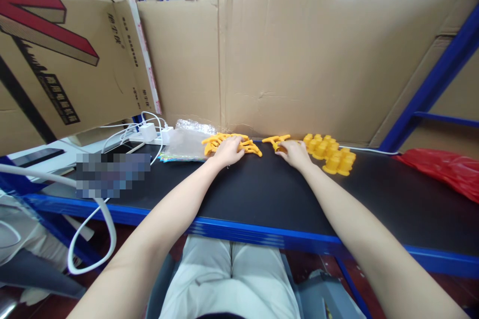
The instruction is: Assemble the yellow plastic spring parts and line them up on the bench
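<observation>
My left hand [229,152] is at the back of the black tabletop, its fingers closed over a heap of orange-yellow branched plastic pieces [213,142]. Curved prongs of these pieces stick out on both sides of the hand. My right hand [296,153] grips another orange-yellow branched piece [275,140], whose forked end points left. Its fingertips are partly hidden. Just right of that hand stand several yellow ridged cylinders [329,152] in a cluster, apart from my fingers. Against the heap's left side lies a clear plastic bag [189,140].
A cardboard wall [299,65] closes off the back, and a large printed box [67,55] overhangs the left. White chargers and cables [147,132] lie at the left. A red plastic bag [441,169] lies on the right. The table has a blue front edge [262,237].
</observation>
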### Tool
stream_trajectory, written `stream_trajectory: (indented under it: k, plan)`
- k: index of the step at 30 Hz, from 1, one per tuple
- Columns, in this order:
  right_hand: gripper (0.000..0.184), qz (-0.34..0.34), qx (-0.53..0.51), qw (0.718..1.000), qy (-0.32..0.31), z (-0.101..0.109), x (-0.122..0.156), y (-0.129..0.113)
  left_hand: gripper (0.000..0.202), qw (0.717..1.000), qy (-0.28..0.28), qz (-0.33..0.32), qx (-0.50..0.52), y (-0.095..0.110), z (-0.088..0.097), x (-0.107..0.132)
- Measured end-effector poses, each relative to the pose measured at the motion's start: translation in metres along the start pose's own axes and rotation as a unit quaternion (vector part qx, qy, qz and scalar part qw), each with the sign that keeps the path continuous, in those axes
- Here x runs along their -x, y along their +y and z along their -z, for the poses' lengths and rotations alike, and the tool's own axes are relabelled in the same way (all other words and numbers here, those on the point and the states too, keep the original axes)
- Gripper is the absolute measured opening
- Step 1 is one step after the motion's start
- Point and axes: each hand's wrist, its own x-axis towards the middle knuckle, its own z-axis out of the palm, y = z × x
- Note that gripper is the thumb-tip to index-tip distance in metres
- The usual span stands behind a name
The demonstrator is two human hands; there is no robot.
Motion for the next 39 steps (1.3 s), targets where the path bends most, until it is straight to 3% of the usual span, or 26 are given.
stream_trajectory:
  k: [4,9,20,24,27,32,36,39]
  plan:
    - [0.022,-0.011,0.045,0.999,0.007,0.004,0.000,-0.011,0.032,1.000,0.000,0.000,0.001,-0.001,-0.001,0.000]
    - [0.028,-0.070,0.066,0.995,0.004,0.005,0.002,-0.021,0.035,1.000,-0.004,0.003,0.005,0.002,0.001,0.001]
    - [0.047,-0.142,0.019,0.989,-0.024,0.005,0.003,-0.008,0.024,1.000,0.000,-0.013,-0.012,0.002,0.005,-0.001]
    - [0.054,-0.158,0.018,0.986,-0.058,0.015,0.004,-0.001,0.022,0.998,-0.049,-0.031,-0.040,0.004,0.012,-0.001]
    - [0.056,-0.188,0.026,0.978,-0.083,0.027,0.004,0.008,0.021,0.990,-0.113,-0.024,-0.080,0.009,0.019,0.000]
    - [0.052,-0.330,0.045,0.937,-0.106,0.065,0.004,0.019,0.031,0.977,-0.181,0.002,-0.117,0.016,0.024,0.004]
    - [0.047,-0.396,0.089,0.907,-0.108,0.103,0.007,0.019,0.041,0.970,-0.204,0.021,-0.129,0.017,0.024,0.005]
    - [0.046,-0.434,0.080,0.889,-0.124,0.120,0.011,0.025,0.039,0.969,-0.208,0.030,-0.131,0.017,0.024,0.005]
